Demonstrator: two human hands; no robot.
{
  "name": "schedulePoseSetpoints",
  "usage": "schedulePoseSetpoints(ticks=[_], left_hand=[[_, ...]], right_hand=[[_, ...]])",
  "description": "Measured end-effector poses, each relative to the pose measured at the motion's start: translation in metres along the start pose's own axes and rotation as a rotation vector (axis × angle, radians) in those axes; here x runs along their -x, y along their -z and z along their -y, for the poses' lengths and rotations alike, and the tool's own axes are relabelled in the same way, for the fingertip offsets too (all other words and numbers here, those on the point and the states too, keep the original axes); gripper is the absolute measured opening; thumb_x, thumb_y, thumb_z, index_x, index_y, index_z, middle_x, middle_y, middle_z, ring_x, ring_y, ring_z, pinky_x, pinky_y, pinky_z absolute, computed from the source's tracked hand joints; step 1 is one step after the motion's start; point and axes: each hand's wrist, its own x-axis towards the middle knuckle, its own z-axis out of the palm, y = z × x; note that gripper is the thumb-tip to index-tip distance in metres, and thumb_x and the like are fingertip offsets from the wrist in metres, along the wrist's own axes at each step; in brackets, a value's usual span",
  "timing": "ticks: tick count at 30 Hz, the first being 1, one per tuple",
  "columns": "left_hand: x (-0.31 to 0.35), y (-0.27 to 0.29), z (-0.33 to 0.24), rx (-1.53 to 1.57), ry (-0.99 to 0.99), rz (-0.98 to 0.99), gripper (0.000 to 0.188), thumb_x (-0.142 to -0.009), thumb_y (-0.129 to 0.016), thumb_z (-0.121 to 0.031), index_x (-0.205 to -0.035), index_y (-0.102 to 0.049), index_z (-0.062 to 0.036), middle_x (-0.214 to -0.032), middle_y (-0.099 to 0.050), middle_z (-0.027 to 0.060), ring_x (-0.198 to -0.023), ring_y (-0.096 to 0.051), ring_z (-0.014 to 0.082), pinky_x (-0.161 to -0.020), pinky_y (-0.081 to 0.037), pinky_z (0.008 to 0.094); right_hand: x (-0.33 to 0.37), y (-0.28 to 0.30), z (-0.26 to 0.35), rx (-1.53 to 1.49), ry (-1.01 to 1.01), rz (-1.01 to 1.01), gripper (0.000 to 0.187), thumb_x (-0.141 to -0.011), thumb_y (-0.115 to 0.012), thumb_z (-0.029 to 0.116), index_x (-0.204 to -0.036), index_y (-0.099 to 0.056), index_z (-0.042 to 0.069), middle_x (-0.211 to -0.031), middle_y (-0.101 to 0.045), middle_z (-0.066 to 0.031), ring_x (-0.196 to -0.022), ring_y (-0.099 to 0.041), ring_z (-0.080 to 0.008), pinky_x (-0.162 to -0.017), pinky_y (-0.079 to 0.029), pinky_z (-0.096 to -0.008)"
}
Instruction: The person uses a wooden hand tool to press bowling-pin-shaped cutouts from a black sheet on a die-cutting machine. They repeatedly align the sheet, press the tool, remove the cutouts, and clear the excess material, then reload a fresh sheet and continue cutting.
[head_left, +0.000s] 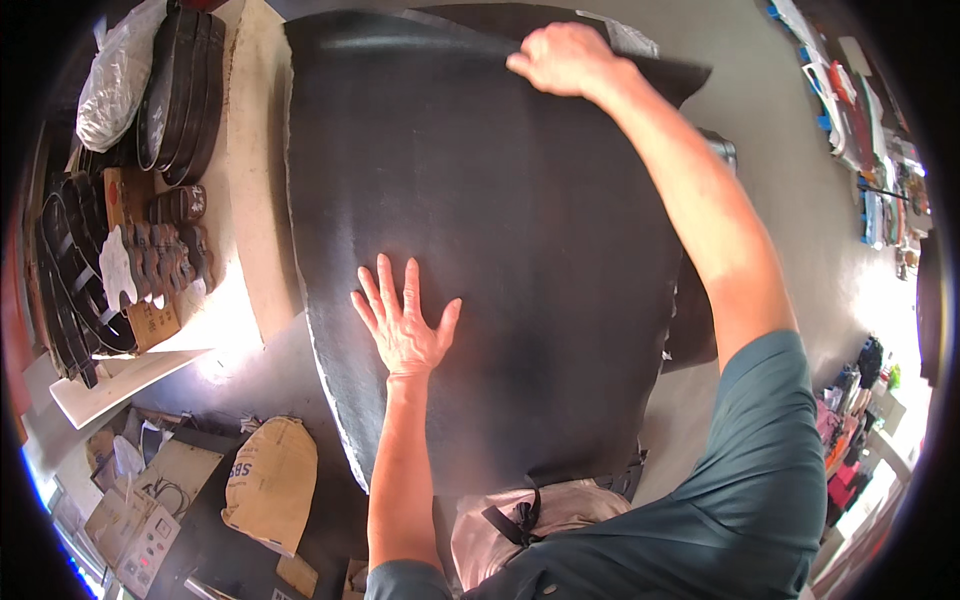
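Observation:
A large black sheet (pixel 510 210), smooth and leather-like with pale ragged side edges, spreads out before me. My left hand (pixel 405 325) lies flat on it with fingers spread, a little left of its middle. At the far edge my right hand (pixel 568 60) is closed, its fingers curled round the sheet's border. The edge there runs slantwise and looks slightly raised. Most of whatever bears the sheet is hidden beneath it.
On the left, a pale board (pixel 262 180) stands beside dark curved metal shapes (pixel 180 95) and a clear plastic bag (pixel 122 75). A tan sack (pixel 272 485) and a control box (pixel 150 545) are at lower left. Colourful goods (pixel 845 100) line the far right.

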Motion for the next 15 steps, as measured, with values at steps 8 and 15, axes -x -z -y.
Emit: schedulePoseSetpoints(ticks=[8, 15], left_hand=[[0.029, -0.018, 0.013, -0.19, -0.064, -0.037, 0.067, -0.093, -0.075, -0.045, -0.149, -0.063, -0.0103, -0.155, -0.058, 0.0206, -0.147, -0.052, 0.0384, -0.122, -0.036, 0.0604], [0.282, 0.031, 0.005, 0.347, 0.151, 0.051, 0.059, -0.093, -0.075, -0.039, -0.141, -0.065, -0.0083, -0.144, -0.062, 0.0196, -0.136, -0.057, 0.0361, -0.113, -0.041, 0.0561]], right_hand=[[0.296, -0.137, 0.093, -0.28, 0.426, 0.069, 0.02, -0.085, -0.071, 0.021, -0.073, -0.067, 0.006, -0.07, -0.069, -0.0164, -0.071, -0.072, -0.0391, -0.067, -0.061, -0.0494], [0.558, -0.149, 0.177, -0.544, 0.423, 0.554, 0.033, -0.096, -0.066, 0.034, -0.095, -0.076, 0.003, -0.089, -0.075, -0.0246, -0.092, -0.073, -0.0462, -0.087, -0.059, -0.0556]])
